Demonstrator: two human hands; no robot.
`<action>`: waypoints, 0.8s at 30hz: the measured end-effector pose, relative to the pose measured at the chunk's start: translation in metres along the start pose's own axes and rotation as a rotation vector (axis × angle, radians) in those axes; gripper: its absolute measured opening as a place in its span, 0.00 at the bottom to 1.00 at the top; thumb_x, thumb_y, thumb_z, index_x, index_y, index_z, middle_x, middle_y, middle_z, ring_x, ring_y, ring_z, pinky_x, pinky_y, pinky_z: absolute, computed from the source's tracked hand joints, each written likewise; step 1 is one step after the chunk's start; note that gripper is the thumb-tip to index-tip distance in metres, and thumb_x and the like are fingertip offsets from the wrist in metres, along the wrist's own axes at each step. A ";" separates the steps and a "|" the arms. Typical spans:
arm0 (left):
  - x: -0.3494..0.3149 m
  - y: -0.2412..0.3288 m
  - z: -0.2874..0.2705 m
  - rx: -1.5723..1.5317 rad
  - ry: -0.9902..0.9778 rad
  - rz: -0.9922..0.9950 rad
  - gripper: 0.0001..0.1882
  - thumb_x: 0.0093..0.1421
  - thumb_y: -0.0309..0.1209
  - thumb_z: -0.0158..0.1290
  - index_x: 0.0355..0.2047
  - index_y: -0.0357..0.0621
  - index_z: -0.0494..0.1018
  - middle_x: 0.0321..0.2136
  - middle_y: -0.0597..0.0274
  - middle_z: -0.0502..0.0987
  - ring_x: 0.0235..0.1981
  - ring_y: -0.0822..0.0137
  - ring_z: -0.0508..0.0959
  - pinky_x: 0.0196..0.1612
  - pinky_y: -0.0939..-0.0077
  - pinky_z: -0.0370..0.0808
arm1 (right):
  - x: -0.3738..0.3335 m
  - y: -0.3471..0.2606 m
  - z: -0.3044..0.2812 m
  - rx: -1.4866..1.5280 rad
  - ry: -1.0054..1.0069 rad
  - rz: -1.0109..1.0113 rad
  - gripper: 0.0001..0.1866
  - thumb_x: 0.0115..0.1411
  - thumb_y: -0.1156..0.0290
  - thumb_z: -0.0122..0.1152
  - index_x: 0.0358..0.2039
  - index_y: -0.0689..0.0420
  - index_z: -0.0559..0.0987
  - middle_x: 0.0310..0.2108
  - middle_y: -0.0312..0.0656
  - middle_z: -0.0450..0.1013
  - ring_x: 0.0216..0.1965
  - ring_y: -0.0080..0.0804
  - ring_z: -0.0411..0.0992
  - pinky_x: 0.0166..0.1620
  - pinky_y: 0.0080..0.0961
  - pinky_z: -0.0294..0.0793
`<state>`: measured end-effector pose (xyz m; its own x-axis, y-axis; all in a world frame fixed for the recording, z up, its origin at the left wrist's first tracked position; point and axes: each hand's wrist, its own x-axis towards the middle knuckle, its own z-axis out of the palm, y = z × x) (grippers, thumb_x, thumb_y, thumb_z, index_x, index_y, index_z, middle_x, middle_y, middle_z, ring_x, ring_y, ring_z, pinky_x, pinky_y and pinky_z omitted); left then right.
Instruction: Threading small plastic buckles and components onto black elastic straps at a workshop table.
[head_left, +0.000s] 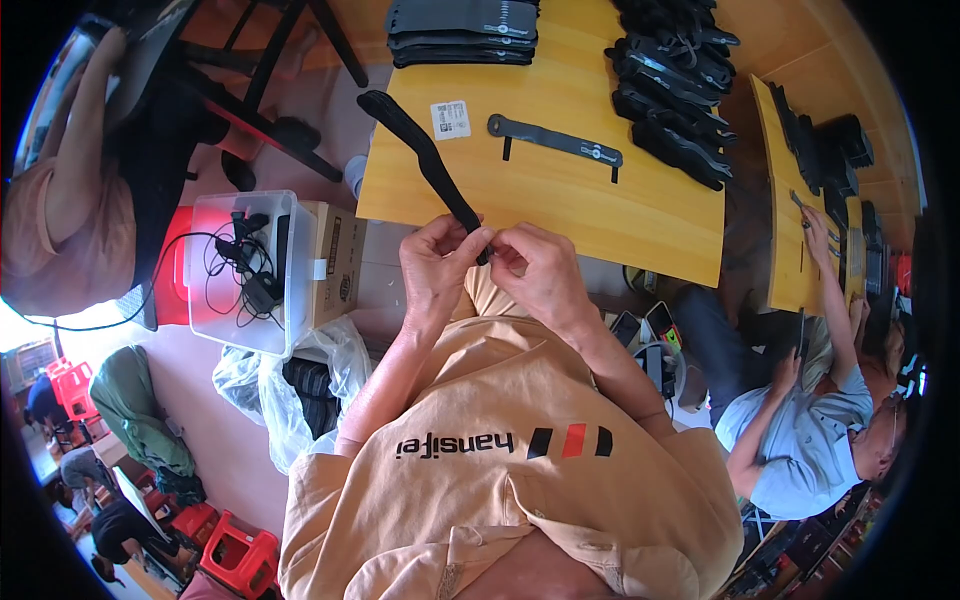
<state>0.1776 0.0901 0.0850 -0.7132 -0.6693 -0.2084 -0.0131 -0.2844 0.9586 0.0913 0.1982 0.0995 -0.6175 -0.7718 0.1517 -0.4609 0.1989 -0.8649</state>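
Currently, a black strap (pixel 432 160) is stretching away from the person's hands, just off the near edge of the bench (pixel 650 230). Its long axis is running from near right to far left, bending slightly midway, and its rounded far end is pointing far and left, showing against the bench's left edge. Whether the strap is touching the wood, one cannot tell. The left hand (pixel 437 268) is curling closed, its thumb and fingers pinching the strap close to the near end. The right hand (pixel 543 268) is bunching its fingertips together, gripping that same end from the right; both hands are leaving hardly any gap.

On the yellow bench, a grey strip (pixel 560 140) with two short black tabs is lying roughly left to right, and a white label (pixel 450 119) is sitting left of it. Flat grey pieces (pixel 460 45) are forming a neat stack at the far left, while black straps (pixel 675 100) are piling up loosely along the right side.

Left of the person, a clear plastic bin (pixel 215 305) is holding black cables (pixel 250 270), with a cardboard box (pixel 337 255) standing just beside it. A clear plastic bag (pixel 270 400) is resting nearer, black items showing inside. Farther right, a co-worker in a light blue shirt (pixel 810 440) is reaching over a second yellow bench (pixel 785 255).
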 end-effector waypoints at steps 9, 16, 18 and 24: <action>0.004 -0.008 -0.006 0.077 0.020 -0.007 0.11 0.53 0.25 0.58 0.35 0.31 0.74 0.25 0.63 0.77 0.25 0.78 0.75 0.29 0.86 0.75 | 0.004 0.004 0.009 0.053 0.068 0.007 0.06 0.43 0.81 0.58 0.26 0.63 0.76 0.22 0.46 0.72 0.24 0.40 0.73 0.27 0.28 0.72; 0.003 -0.007 -0.004 -0.016 0.022 -0.027 0.12 0.52 0.25 0.59 0.37 0.33 0.74 0.26 0.64 0.77 0.26 0.78 0.75 0.29 0.86 0.74 | 0.004 0.006 0.006 0.027 0.043 0.001 0.06 0.44 0.82 0.58 0.26 0.63 0.77 0.22 0.46 0.72 0.22 0.37 0.73 0.25 0.27 0.71; 0.002 -0.011 -0.004 -0.113 0.022 -0.007 0.13 0.52 0.25 0.59 0.37 0.33 0.74 0.26 0.64 0.77 0.26 0.79 0.75 0.28 0.86 0.73 | 0.005 0.004 0.006 0.069 0.103 0.002 0.06 0.45 0.82 0.58 0.26 0.62 0.78 0.21 0.45 0.71 0.21 0.37 0.72 0.24 0.28 0.70; -0.001 -0.019 -0.010 -0.102 -0.117 -0.095 0.16 0.53 0.23 0.57 0.42 0.30 0.71 0.29 0.60 0.77 0.31 0.75 0.76 0.35 0.82 0.76 | 0.001 0.009 0.010 0.046 0.043 0.023 0.05 0.47 0.80 0.58 0.27 0.62 0.78 0.21 0.45 0.71 0.22 0.39 0.71 0.26 0.29 0.71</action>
<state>0.1856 0.0889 0.0650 -0.7887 -0.5536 -0.2674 -0.0173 -0.4147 0.9098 0.0929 0.1928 0.0866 -0.6551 -0.7403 0.1513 -0.4174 0.1876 -0.8892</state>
